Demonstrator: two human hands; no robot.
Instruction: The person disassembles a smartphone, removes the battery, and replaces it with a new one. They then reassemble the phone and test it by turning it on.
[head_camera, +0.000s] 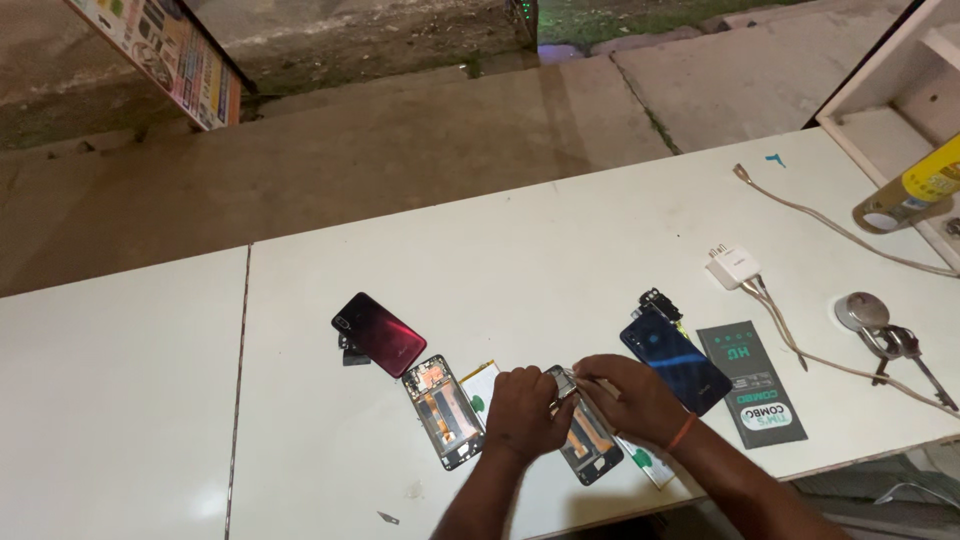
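Observation:
Both my hands work on an opened phone frame (590, 448) lying near the table's front edge. My left hand (527, 410) presses on its upper left part with fingers curled. My right hand (630, 392), with an orange band at the wrist, pinches a small part at the frame's top end. A second opened phone frame (443, 410) with its boards exposed lies just left of my left hand. Beside it sits a pale flat battery (483, 388). A red back cover (378, 334) lies farther left and a blue back cover (676, 360) lies right of my right hand.
On the white table (520, 260) lie a dark flat package (753, 384), a white charger plug (732, 266) with a beige cable (830, 228), keys (895, 345), small black parts (658, 302) and a yellow can (915, 190) at the right edge. A white shelf stands far right.

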